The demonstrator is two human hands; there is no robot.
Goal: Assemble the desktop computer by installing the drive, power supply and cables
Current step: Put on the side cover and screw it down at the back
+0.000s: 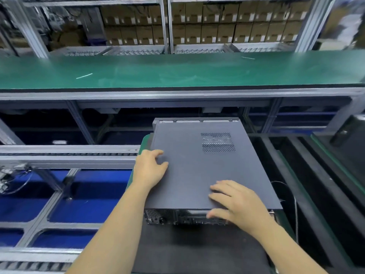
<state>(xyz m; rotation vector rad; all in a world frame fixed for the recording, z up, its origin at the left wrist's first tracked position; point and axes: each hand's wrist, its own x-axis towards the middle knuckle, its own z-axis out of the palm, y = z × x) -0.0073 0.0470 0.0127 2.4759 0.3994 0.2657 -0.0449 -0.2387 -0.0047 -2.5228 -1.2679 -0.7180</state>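
Note:
A dark grey desktop computer case (199, 171) lies flat on a black mat (197, 250), its side panel on top with a perforated vent (218, 142) toward the far right. The rear ports face me at the near edge. My left hand (150, 169) rests on the panel's left edge, fingers loosely spread on the top. My right hand (235, 202) lies flat on the near right part of the panel, thumb hooked over the rear edge. No drive, power supply or cable is visible; the inside is hidden by the panel.
A long green conveyor table (177, 70) runs across beyond the case. Shelves with cardboard boxes (227, 26) stand behind it. A roller rail (69, 153) and blue bins (65, 194) lie to the left. Black foam trays (316, 175) sit to the right.

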